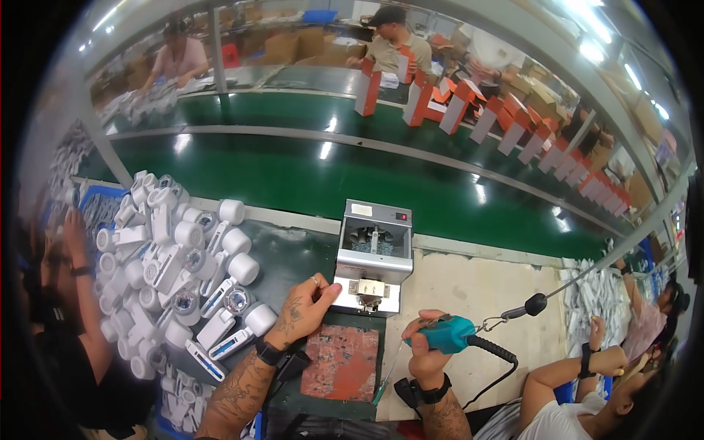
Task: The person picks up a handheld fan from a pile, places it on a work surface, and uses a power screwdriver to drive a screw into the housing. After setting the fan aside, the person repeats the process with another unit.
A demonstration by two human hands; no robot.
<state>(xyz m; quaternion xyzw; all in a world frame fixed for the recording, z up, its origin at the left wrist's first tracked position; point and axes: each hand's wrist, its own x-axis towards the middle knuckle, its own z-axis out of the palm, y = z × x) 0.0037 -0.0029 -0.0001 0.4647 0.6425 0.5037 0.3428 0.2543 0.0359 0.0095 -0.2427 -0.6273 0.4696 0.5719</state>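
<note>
Right hand (425, 352) grips teal screwdriver (449, 334), bit angled down-left.

- Left of the left hand's fingers (323, 292), a heap of white plastic parts (176, 271) crowds the surface (477, 293), leaving only a narrow dark strip between.
- Just ahead of those fingers stands the grey dispenser box (372, 257), blocking any forward reach.
- Below and between both hands lies a flat worn red mat (341, 361), low enough to pass over.
- Right of the right hand's fingers (425, 345), the teal electric screwdriver (449, 334), its black cable (499, 367) and hanging hook cross the way.
- Further right, past the cable, a neighbour's forearm (565, 370) closes off the bare pale surface.
</note>
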